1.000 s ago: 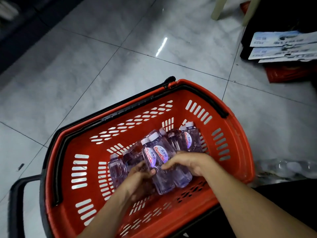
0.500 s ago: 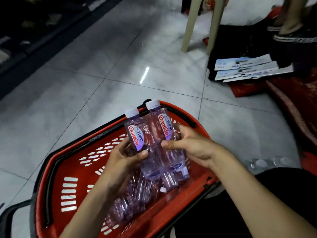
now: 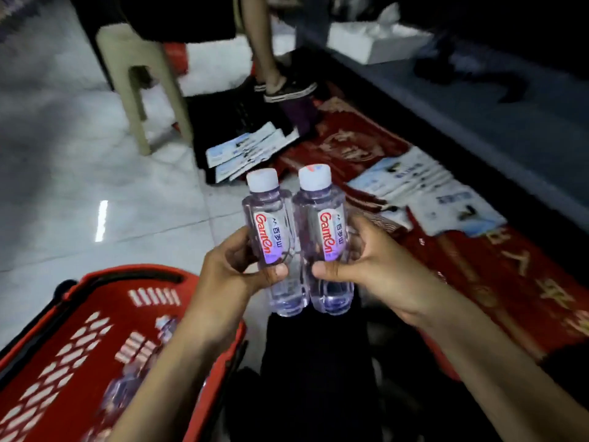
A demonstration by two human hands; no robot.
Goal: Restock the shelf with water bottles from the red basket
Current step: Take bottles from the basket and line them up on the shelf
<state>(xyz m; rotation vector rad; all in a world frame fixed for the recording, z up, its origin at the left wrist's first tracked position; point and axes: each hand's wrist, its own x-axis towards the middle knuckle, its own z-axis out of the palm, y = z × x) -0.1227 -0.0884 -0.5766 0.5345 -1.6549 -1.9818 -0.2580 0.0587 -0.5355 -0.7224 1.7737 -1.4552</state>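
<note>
Two clear water bottles with white caps and red-lettered labels stand upright side by side in the air at the centre of the head view. My left hand (image 3: 232, 269) grips the left bottle (image 3: 269, 231) round its lower half. My right hand (image 3: 369, 266) grips the right bottle (image 3: 322, 231) the same way. The two bottles touch each other. The red basket (image 3: 95, 282) sits on the floor at the lower left, with more bottles (image 3: 127, 387) lying in it, partly hidden by my left forearm. A low grey shelf (image 3: 478, 100) runs along the upper right.
A beige plastic stool (image 3: 140, 74) stands on the tiled floor at the upper left. Another person's foot in a sandal (image 3: 287, 87) is beside it. A red mat (image 3: 478, 282) with several printed leaflets (image 3: 424, 189) lies to the right. A white box (image 3: 373, 43) sits on the shelf.
Both hands have lifted the two bottles out of the basket and carried them up and to the right. The view has swung toward the mat and shelf.
</note>
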